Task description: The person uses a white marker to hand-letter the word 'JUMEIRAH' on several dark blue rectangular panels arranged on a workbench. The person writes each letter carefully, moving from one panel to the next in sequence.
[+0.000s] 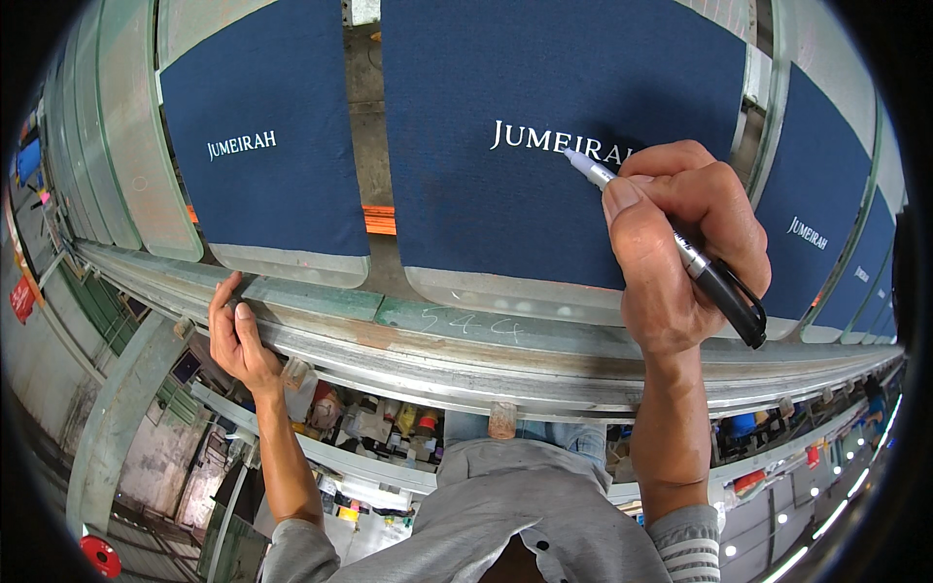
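**Marker tip on white lettering, other hand on the rail**

The right hand has its thumb and fingers clenched around a marker, gripping the barrel near the front. The pale tip sticks out up and to the left and meets the white lettering printed on the middle navy fabric panel. The black cap end with its clip juts out below the hand, toward the lower right.

The left hand holds nothing. Its fingers are released and lie flat on the front edge of the metal rail, with the thumb pointing up toward the panels.

The middle panel lies stretched over a pale platen whose rounded edge shows just below the fabric, near the rail. A second navy panel with the same white lettering lies to the left on its own platen, and more panels run off along the right side. The rail runs across below all of them. Under it, a shelf carries bottles and small containers.
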`<control>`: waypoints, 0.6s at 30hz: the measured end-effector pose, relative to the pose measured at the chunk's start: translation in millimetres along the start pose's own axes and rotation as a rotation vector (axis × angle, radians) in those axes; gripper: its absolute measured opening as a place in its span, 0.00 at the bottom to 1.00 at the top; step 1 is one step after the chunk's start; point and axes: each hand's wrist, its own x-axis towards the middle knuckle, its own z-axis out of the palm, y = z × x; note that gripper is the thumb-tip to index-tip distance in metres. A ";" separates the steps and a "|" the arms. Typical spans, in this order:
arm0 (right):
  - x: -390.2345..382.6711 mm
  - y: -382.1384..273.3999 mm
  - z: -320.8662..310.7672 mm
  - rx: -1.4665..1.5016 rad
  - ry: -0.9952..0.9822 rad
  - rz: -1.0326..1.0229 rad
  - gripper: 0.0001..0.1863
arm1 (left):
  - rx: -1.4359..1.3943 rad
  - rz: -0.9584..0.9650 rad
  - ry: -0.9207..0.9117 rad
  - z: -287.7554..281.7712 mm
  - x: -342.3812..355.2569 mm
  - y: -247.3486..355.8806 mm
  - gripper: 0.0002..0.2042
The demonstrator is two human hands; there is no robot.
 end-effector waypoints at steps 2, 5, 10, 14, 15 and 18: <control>-0.1 0.6 -0.3 0.005 0.003 -0.010 0.04 | -0.002 -0.002 -0.001 -0.3 0.3 0.5 0.15; 0.5 -0.4 -0.3 0.000 0.002 0.001 0.04 | 0.000 0.006 0.002 -0.5 0.0 -0.6 0.15; 0.8 -2.0 -0.4 -0.004 -0.001 0.014 0.04 | -0.005 0.021 0.005 0.6 0.5 -0.3 0.14; 0.7 -2.9 0.7 -0.003 0.008 0.024 0.04 | -0.012 -0.007 -0.001 -0.7 -0.4 -0.5 0.14; 0.7 -3.1 0.9 -0.004 0.010 0.026 0.04 | -0.012 -0.006 0.001 -0.7 -0.5 -0.8 0.14; 0.8 -3.1 0.9 -0.015 0.006 0.026 0.04 | -0.010 -0.003 0.006 -0.2 -0.6 -1.3 0.15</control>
